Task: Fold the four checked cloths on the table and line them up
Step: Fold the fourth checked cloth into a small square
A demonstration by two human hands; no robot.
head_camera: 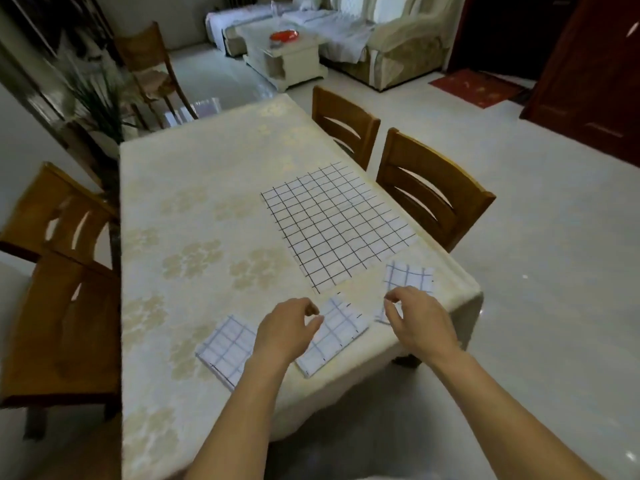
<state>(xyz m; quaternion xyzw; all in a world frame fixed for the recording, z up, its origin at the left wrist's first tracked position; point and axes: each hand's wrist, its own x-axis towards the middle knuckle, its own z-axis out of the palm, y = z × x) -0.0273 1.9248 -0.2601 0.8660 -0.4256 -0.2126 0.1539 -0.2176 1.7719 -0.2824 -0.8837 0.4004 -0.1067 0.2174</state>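
Left hand [287, 327], right hand [419, 320] hover, fingers loosely curled, gripping nothing, just nearside of unfolded cloth [336, 220]. Left folded cloth [225, 348], middle folded cloth [337, 330], right folded cloth [408, 277] also nearside of it, row ragged. Judged three of four done; unfolded cloth flat on desk [194, 202] needs folding, row needs straightening.

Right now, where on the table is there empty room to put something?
The far end beyond the big open cloth is bare; so is the left strip of the table beside it. Crowded: the near right corner, with three folded cloths, left hand and right hand.
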